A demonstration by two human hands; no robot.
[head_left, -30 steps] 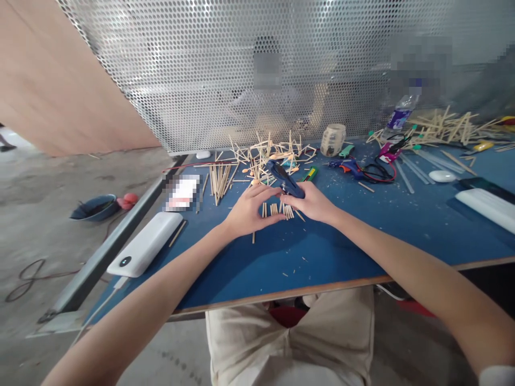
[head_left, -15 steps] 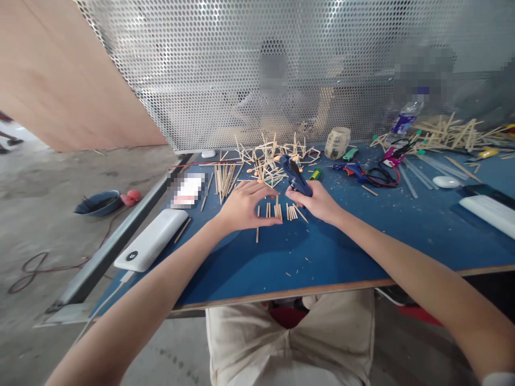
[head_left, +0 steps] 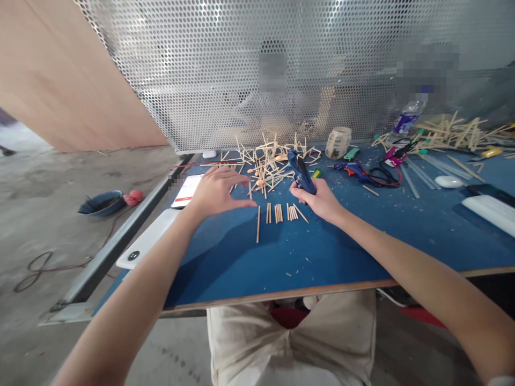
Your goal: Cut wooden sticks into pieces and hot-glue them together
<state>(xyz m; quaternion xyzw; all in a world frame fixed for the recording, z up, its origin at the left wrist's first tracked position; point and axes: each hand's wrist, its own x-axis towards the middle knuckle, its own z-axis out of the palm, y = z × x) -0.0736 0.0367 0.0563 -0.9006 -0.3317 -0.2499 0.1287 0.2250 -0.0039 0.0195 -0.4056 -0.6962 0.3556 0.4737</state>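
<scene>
My left hand (head_left: 221,192) is open above the table, thumb and fingers apart with nothing between them. It hovers over the left bundle of wooden sticks and hides most of it. My right hand (head_left: 319,199) is wrapped around a dark blue hand tool (head_left: 301,172), held tilted; its exact kind is not clear. Between my hands lie short cut stick pieces (head_left: 279,213) in small rows, with one longer stick (head_left: 258,225) to their left. A loose heap of thin wooden sticks (head_left: 267,166), some with orange bits among them, lies beyond.
A white power bank (head_left: 147,244) and a phone (head_left: 188,190) lie at the left. To the right are a glue gun (head_left: 354,170), clear glue sticks (head_left: 409,177), a white mouse-like object (head_left: 449,182), a jar (head_left: 338,143) and a water bottle (head_left: 407,120). Perforated metal (head_left: 225,64) stands behind.
My left hand has moved left, away from the short pieces and over the stick bundle, its fingers still apart. My right hand has shifted slightly right with the blue tool, tipping it more upright.
</scene>
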